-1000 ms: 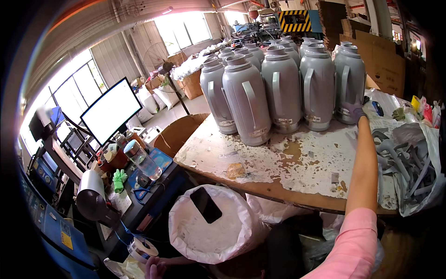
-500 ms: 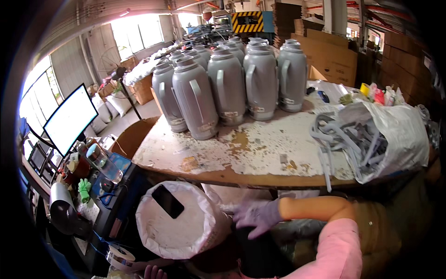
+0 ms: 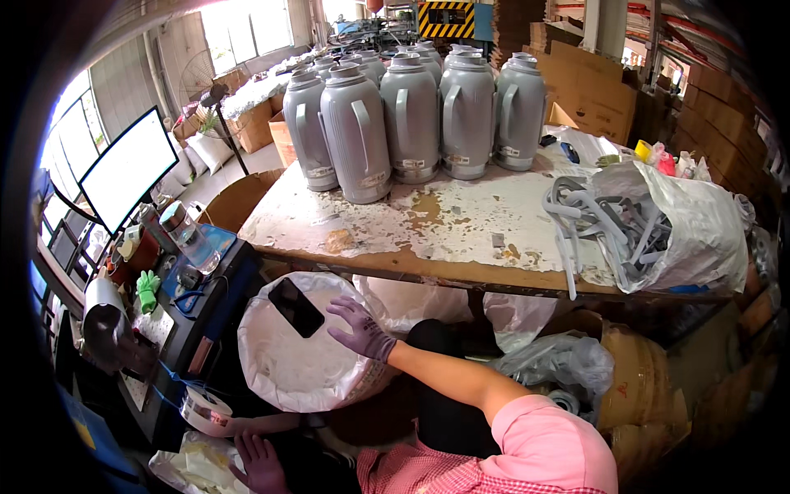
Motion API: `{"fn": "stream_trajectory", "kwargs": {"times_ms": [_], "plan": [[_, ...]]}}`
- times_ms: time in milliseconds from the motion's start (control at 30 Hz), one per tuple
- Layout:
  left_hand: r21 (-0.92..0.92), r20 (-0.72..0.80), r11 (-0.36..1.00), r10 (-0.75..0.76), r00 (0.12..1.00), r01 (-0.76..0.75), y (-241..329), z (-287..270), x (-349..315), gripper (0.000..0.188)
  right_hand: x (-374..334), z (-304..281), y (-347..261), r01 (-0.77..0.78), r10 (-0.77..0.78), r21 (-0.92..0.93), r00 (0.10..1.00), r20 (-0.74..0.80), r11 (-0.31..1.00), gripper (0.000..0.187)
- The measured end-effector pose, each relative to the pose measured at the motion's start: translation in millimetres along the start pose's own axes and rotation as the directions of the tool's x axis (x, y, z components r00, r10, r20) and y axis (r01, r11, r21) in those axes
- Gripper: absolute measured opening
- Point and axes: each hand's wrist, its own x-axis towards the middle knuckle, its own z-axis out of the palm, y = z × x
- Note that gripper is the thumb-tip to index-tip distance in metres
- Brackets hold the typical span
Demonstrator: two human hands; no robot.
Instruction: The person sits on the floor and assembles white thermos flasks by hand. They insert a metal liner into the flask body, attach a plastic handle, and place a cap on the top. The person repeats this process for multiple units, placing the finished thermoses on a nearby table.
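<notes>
A dark phone (image 3: 296, 307) lies tilted at the upper left of the mouth of a white sack (image 3: 257, 377), below the table's near edge. The sack's pale contents are hard to make out, and its right rim is partly hidden by the right hand (image 3: 360, 331). That hand, in a purple-grey glove, stretches over the sack with fingers spread wide and nothing in its grasp. Its fingertips point toward the phone, just beside it; whether the palm touches the sack I cannot tell.

The left hand (image 3: 259, 465), in a purple glove, is cut off by the lower edge. Its visible fingers are slightly parted and point upward, near a roll of tape (image 3: 202, 412) and a crumpled pale bag (image 3: 197, 463). A strip runs from the roll past the fingertips; contact is unclear, and the palm's hold cannot be told.

On the worn table (image 3: 370, 235) stand grey jugs (image 3: 410, 119), the front row hiding much of those behind. Small labels near their bases carry print too small to read. To the right, grey handles (image 3: 629, 235) spill from a white plastic bag (image 3: 708, 235), which hides some of them. The monitor (image 3: 127, 173) is washed out to white, and marks on a brown carton (image 3: 594, 90) are indistinct.
</notes>
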Motion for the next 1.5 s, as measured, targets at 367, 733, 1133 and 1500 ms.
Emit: {"fn": "stream_trajectory", "kwargs": {"times_ms": [367,733,1133,1500], "plan": [[0.122,0.171,0.992,-0.038,0.985,0.017,22,-21,-10,0.077,-2,4,5,-0.019,-0.004,-0.195,0.993,-0.117,0.981,0.050],[0.120,0.180,0.992,-0.058,0.982,0.037,7,-12,2,0.078,1,2,4,-0.058,0.038,-0.199,0.994,-0.106,0.978,0.069],[0.026,0.026,1.000,-0.012,1.000,0.011,0,1,-4,0.079,1,-8,12,-0.060,0.033,-0.165,0.986,-0.165,0.984,0.068],[0.165,-0.693,0.787,0.521,0.498,-0.595,81,4,-76,0.076,-3,-29,16,-0.029,0.006,-0.132,0.985,-0.175,0.991,0.065]]}}
